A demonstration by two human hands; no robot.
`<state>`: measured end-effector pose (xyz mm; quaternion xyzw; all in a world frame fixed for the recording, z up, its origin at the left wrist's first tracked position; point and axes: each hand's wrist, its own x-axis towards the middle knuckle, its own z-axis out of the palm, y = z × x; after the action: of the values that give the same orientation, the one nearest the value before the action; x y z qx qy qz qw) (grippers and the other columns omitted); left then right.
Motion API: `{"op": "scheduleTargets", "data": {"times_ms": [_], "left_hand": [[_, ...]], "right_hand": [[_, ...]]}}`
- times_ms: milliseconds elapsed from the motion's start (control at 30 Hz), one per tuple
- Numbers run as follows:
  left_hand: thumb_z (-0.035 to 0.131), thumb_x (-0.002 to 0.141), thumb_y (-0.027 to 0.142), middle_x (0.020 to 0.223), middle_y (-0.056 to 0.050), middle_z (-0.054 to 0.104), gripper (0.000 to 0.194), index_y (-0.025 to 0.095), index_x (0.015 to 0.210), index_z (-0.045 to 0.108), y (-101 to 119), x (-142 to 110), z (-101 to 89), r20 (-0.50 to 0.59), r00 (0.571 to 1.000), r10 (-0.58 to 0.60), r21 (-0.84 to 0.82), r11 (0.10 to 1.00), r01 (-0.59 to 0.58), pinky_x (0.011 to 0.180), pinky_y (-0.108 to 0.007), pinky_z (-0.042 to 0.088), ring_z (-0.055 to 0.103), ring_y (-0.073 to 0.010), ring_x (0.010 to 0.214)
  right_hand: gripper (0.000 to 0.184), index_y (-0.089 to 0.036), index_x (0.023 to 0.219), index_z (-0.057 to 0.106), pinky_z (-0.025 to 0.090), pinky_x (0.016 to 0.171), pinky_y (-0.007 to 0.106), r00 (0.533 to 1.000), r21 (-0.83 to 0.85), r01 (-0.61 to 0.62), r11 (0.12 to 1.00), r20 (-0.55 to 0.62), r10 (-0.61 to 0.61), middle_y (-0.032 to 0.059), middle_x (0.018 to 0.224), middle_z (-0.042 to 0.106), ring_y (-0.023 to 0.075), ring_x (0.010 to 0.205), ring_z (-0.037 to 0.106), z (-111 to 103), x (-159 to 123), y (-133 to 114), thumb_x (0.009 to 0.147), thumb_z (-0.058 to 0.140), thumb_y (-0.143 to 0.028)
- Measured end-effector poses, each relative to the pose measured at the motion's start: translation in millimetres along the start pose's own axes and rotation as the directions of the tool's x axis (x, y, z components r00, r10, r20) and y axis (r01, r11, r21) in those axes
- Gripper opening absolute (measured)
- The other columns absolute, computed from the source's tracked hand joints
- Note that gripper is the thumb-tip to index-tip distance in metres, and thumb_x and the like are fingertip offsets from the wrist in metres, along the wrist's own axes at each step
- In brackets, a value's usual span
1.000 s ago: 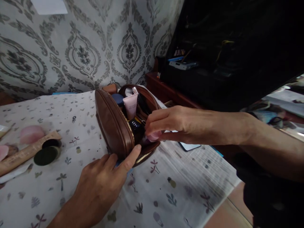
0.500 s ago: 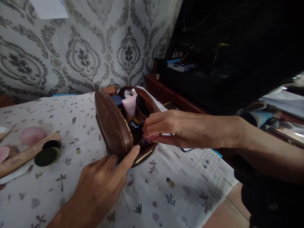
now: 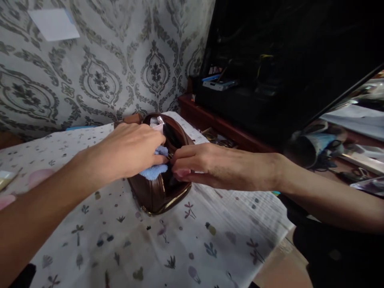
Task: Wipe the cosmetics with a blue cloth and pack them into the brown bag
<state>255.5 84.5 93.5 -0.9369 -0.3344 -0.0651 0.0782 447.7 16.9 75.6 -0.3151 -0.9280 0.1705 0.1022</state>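
A brown zip-up makeup bag [image 3: 148, 192] lies unzipped on the patterned tablecloth, its gold zipper edges parted. My left hand [image 3: 129, 150] reaches over its near side, fingers closed on a light blue fluffy cloth [image 3: 154, 171] at the opening. Inside the mouth of the bag, my right hand [image 3: 198, 164] has its fingers pinched together; whatever lies between them is hidden, though something pinkish shows by the thumb. Behind my left hand, the top of a pale pink tube [image 3: 158, 125] pokes out among other cosmetics, mostly covered.
At the far left lie a pink rounded item [image 3: 40, 177] and another pink piece [image 3: 6, 201], partly behind my left arm. A large black screen [image 3: 270, 68] stands at the right on a reddish-brown cabinet [image 3: 198, 114]. Papers and clutter sit beyond my right arm. Patterned wallpaper [image 3: 100, 80] rises behind.
My left hand has risen from the bag's near rim to its opening, now with the blue cloth in it. My right hand stays in the bag. The view has shifted slightly.
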Motion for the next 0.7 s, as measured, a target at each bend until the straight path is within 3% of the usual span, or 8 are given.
{"op": "scheduleTargets", "data": {"times_ms": [100, 300, 467, 700], "left_hand": [[0.071, 0.077, 0.04, 0.069, -0.001, 0.063, 0.022, 0.019, 0.083, 0.07, 2.7, 7.0, 6.7, 0.166, 0.986, 0.028, 0.094, 0.995, -0.044, 0.067, -0.029, 0.043, 0.061, -0.0197, 0.07], [0.063, 0.08, 0.035, 0.06, 0.0, 0.058, 0.016, 0.02, 0.075, 0.07, 4.3, 13.1, 13.8, 0.247, 0.967, 0.058, 0.084, 0.993, -0.08, 0.062, -0.027, 0.042, 0.06, -0.0182, 0.063], [0.064, 0.081, 0.036, 0.077, -0.002, 0.067, 0.019, 0.022, 0.092, 0.071, 0.5, 14.2, 24.4, 0.124, 0.992, 0.013, -0.073, 0.997, -0.004, 0.064, -0.027, 0.043, 0.064, -0.0195, 0.073], [0.063, 0.082, 0.039, 0.073, -0.001, 0.067, 0.021, 0.021, 0.086, 0.071, 0.6, 14.4, 32.7, 0.09, 0.994, -0.067, -0.159, 0.984, 0.081, 0.061, -0.027, 0.042, 0.063, -0.019, 0.071]], "right_hand": [[0.023, -0.014, 0.09, 0.064, 0.046, 0.074, 0.029, 1.0, -0.019, 0.014, 1.0, -0.02, -0.015, 0.0074, 0.096, 0.062, 0.0157, 0.088, 0.058, 1.7, -2.0, -0.1, 0.1, 0.043, -0.014], [0.026, -0.015, 0.093, 0.066, 0.048, 0.082, 0.035, 0.998, -0.098, 0.031, 0.995, -0.042, -0.035, 0.0083, 0.095, 0.065, 0.0196, 0.096, 0.056, 3.5, -6.2, 0.5, 0.101, 0.042, -0.018], [0.027, -0.016, 0.097, 0.067, 0.049, 0.081, 0.034, 0.995, -0.098, 0.04, 0.994, -0.082, -0.048, 0.0077, 0.094, 0.065, 0.0185, 0.094, 0.057, 5.0, -7.9, 2.4, 0.102, 0.041, -0.02], [0.024, -0.016, 0.102, 0.067, 0.049, 0.083, 0.034, 0.994, -0.103, 0.042, 0.994, -0.093, -0.052, 0.0075, 0.097, 0.066, 0.0185, 0.097, 0.057, 5.7, -7.3, 3.0, 0.102, 0.043, -0.019]]}}
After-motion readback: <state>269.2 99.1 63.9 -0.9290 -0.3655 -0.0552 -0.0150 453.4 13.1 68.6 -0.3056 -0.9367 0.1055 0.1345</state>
